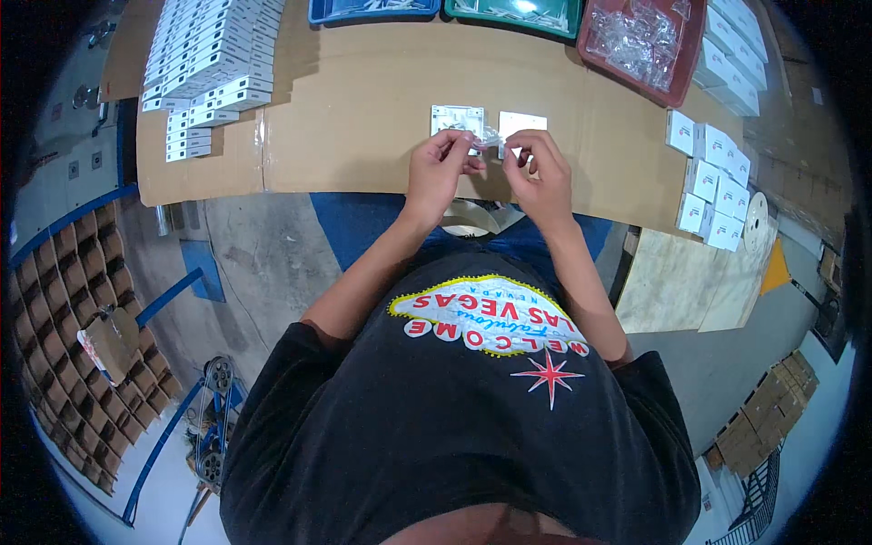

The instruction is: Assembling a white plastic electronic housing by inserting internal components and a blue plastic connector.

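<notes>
Between my two hands is a small clear plastic bag [490, 136], held over the cardboard-covered table. My left hand [438, 173] pinches its left side between thumb and fingertips. At its right edge my right hand [541, 174] has thumb and fingers closed together; what is in the bag is too small to make out. Just beyond my left hand lies an open white box or tray [456, 116] with small things inside, partly covered by my fingers. A flat white square piece [523, 122] lies beside it, its near part behind my right hand.
Stacked white boxes [213, 64] stand at the far left, with more white boxes [718, 182] at the right edge. Along the back sit a blue bin [372, 16], a green bin [513, 24] and a red bin [604, 74] of clear bags.
</notes>
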